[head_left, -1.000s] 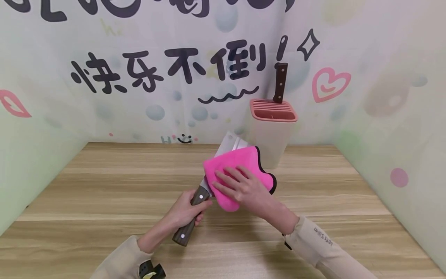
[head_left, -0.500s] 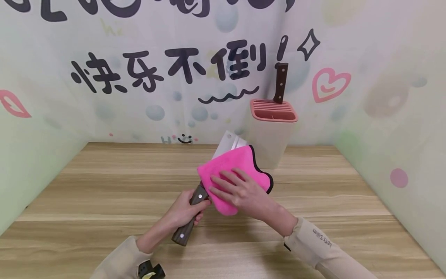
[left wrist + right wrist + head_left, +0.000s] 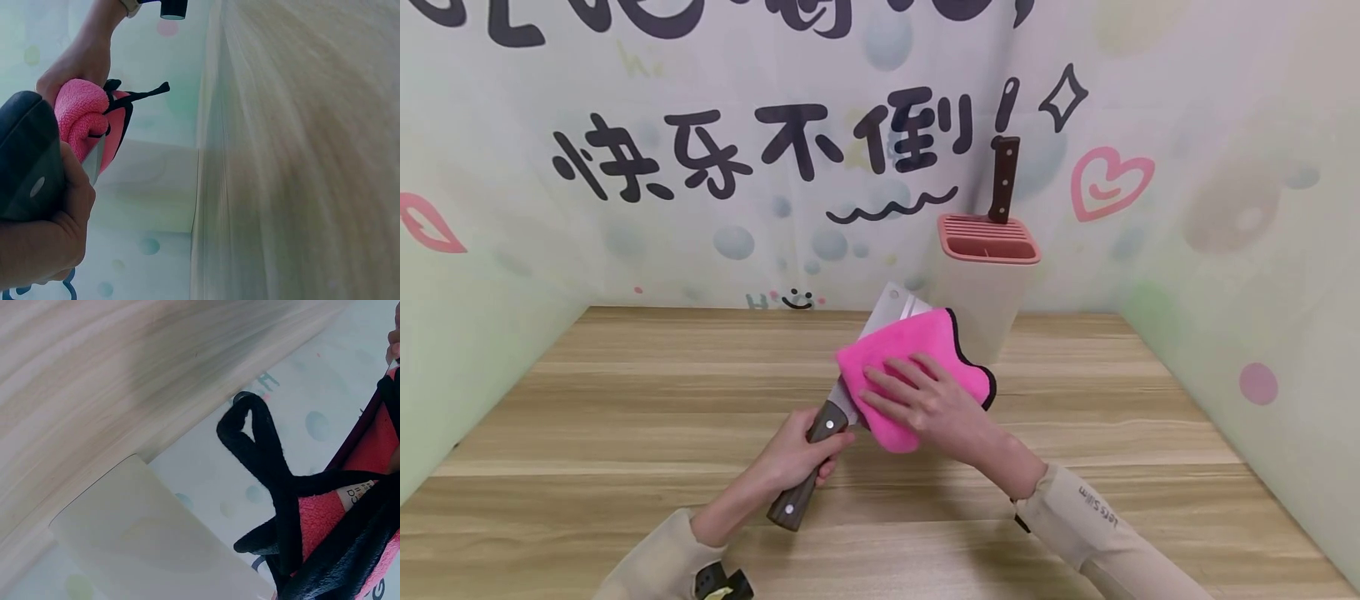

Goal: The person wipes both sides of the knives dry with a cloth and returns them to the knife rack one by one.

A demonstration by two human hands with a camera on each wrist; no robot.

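In the head view my left hand [image 3: 797,450] grips the dark wooden handle [image 3: 829,421] of a cleaver, held tilted above the table. The cleaver's blade [image 3: 880,317] points up and to the right, its holed far end bare. A bright pink cloth [image 3: 917,337] with black edging covers the blade's middle. Spread over the cloth, my right hand [image 3: 928,408] holds it against the blade; its thumb is hidden from above. The left wrist view shows the cloth [image 3: 81,112] folded over the blade's edge. A black loop and a label hang under the cloth [image 3: 319,519] in the right wrist view.
Behind the cloth stands a white knife block [image 3: 977,292] with a pink slotted top [image 3: 990,237]. One brown-handled knife [image 3: 1004,179] is in it. A wooden table [image 3: 662,375] lies below, with printed wall sheets [image 3: 715,242] at its back and sides.
The right hand slid the cloth down-left to the cleaver's handle, then back up-right along the blade, baring the metal by the handle. The left hand stays nearly still on the handle.
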